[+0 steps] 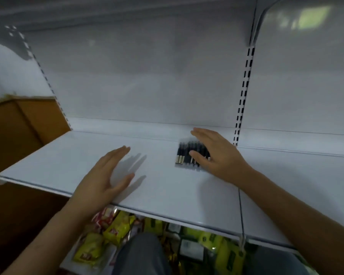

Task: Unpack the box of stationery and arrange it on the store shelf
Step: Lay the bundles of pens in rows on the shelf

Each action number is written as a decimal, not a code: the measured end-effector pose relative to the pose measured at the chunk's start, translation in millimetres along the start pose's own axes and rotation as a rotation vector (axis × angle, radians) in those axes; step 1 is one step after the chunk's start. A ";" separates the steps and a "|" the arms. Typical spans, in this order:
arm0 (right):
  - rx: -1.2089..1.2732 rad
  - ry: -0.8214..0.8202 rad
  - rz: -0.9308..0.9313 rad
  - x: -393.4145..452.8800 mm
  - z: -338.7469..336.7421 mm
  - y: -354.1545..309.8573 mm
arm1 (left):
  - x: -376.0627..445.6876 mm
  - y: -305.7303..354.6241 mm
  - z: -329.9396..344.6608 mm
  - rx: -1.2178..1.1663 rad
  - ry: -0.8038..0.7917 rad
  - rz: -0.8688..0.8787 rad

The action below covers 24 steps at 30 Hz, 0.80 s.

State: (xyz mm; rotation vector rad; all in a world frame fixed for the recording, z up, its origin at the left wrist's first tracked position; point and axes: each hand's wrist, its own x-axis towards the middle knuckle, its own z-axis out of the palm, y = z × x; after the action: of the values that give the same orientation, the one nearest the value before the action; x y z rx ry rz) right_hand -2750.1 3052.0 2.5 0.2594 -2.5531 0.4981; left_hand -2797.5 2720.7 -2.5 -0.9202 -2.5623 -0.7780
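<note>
Resting flat, right hand (214,153) covers pack of dark pens (189,154) on white shelf (68,161), fingers straight, nothing clenched. Left hand (105,175) hovers apart, empty. Risk: sideways push slides pack askew.

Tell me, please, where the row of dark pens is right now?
The row of dark pens lies on the white metal shelf, right of centre, partly under the right hand.

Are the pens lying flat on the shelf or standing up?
Lying flat. The pens lie side by side in a row on the shelf, partly under the right hand.
</note>
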 end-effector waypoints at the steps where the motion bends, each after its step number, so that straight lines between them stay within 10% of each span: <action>1: 0.033 0.031 0.008 4.8 1.8 -13.3 | -23.1 -5.5 -12.5 -0.008 0.069 -0.085; 17: 0.578 -0.391 -0.214 -23.1 165.1 -380.2 | -390.7 -23.4 -141.8 0.329 0.621 -1.187; 24: 0.334 -0.762 -0.444 -46.0 246.6 -468.5 | -454.8 -27.9 -150.1 0.270 0.398 -1.431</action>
State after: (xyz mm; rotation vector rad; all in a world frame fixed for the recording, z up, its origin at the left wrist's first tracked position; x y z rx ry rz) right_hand -2694.2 2529.8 -79.1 1.3220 -2.9534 0.7486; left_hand -2461.2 2392.0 -97.3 1.1998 -2.5042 -0.7132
